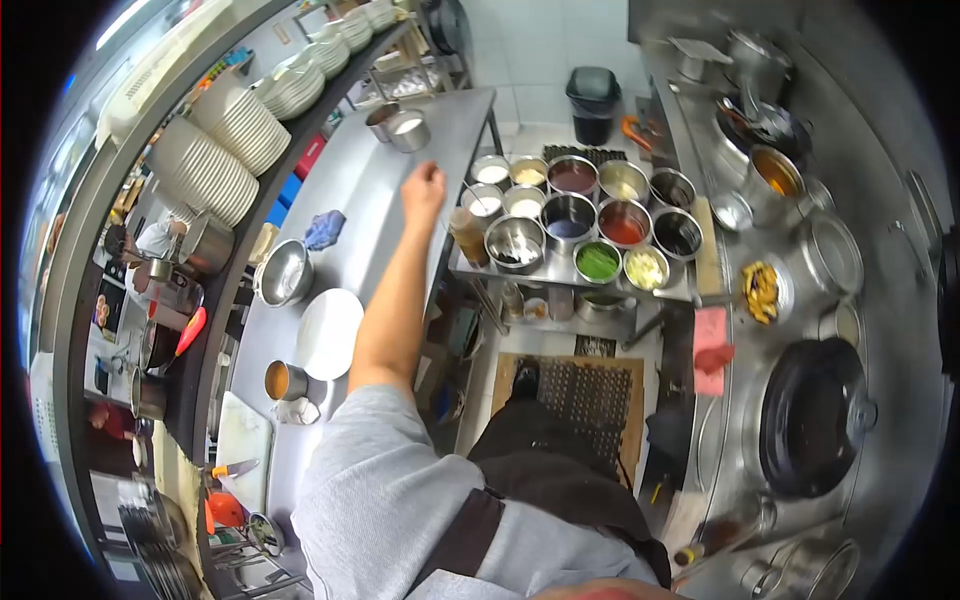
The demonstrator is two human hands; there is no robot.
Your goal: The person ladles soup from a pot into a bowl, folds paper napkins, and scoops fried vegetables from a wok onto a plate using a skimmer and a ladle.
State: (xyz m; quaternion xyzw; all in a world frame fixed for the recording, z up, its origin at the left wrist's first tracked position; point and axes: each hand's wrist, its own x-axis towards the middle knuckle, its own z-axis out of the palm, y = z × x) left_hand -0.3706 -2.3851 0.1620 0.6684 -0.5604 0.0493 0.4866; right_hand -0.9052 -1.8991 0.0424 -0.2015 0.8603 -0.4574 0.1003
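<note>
My left hand (424,190) is reached out over the steel counter (372,200), with its fingers curled closed. Whatever it may hold is hidden or too small to make out. Just beyond it stand two metal pots, the nearer one (409,131) with something white inside. To the right of the hand is a group of round steel containers with sauces and ingredients, among them a white-filled one (484,203) with a spoon, a red sauce (624,224) and chopped greens (598,262). A squeeze bottle (467,238) is beside them. My right hand is out of view.
On the left counter are a white plate (331,335), a metal bowl (284,274), a blue cloth (324,230) and a knife (235,468) on a cutting board. Stacked plates (205,170) fill the shelf. A black wok (815,420) lies on the right-hand stove.
</note>
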